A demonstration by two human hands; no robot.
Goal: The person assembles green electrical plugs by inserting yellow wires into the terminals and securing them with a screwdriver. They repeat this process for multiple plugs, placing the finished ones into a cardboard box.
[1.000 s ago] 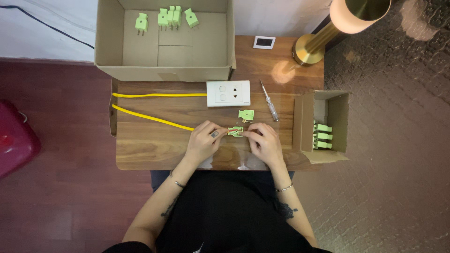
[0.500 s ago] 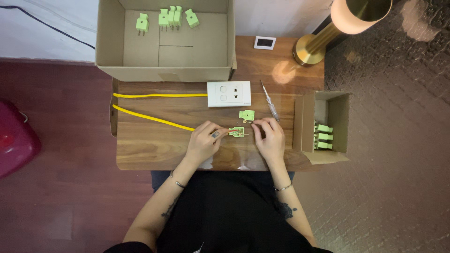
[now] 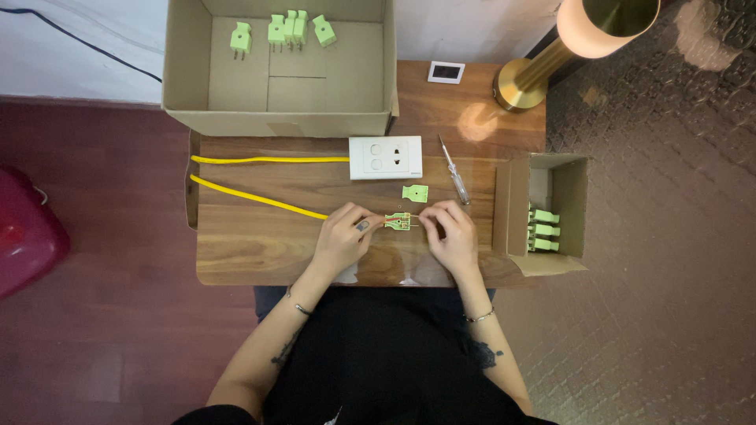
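Your fingers [image 3: 368, 223] are pinching the open green plug body [image 3: 398, 221] from both sides — your left hand [image 3: 344, 238] is gripping its left end, where the yellow cable [image 3: 260, 200] is running in, while your right hand [image 3: 451, 232] is closing its fingertips on the right end. The plug body is lying low over the wooden counter [image 3: 260, 244], near the middle of its front half, with small metal parts showing inside (too small to tell apart).

Just behind it, a loose green plug cover [image 3: 415, 193] is resting flat on the counter, and a screwdriver [image 3: 454, 168] is lying beside that, pointing away from you. Further back, a white wall socket [image 3: 385, 157] is sitting with the cable's other run reaching its left edge.

To your right, a small cardboard box [image 3: 567, 197] is holding a stack of green plugs [image 3: 542, 230]. At the far edge, a large open cardboard box [image 3: 189, 79] is carrying several more green plugs [image 3: 287, 28] along its back wall — beside it, a brass lamp [image 3: 551, 55] is standing on the counter's corner.
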